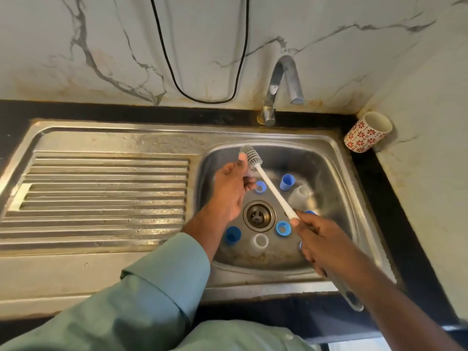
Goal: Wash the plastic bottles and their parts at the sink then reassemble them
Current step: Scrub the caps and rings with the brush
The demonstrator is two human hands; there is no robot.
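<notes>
Here, the right hand (319, 239), at the lower right of the frame, has its fingers (304, 219) curled round the grey grip of a bottle brush (271, 190), whose white shaft runs up and to the left across the sink basin (336, 178). The brush's bristle head (250, 157) sits at the basin's upper left edge. The left hand (230, 191), reaching in from a green sleeve (157, 287), is raised beside that bristle head; its fingers (243, 160) are bent and seem to pinch a small clear part against the bristles, though that part is too blurred to make out.

The bottle pieces lie scattered on the steel floor of the basin around the drain (258, 216). A blue cap (287, 182) stands tilted above the drain, with a blue ring (260, 186) just left of it, beside the brush shaft. A clear bottle body (300, 195) lies to the right of the shaft. Below the drain stand another blue cap (233, 234), a clear bottle body (259, 244) with its mouth up, and a second blue ring (283, 228). More blue bits peek out from behind the right hand.

The tap (281, 84) stands above the basin; no water shows. A ribbed drainboard (106, 191) fills the left. A red-flowered cup (367, 131) stands on the dark desk (395, 211) at the upper right.
</notes>
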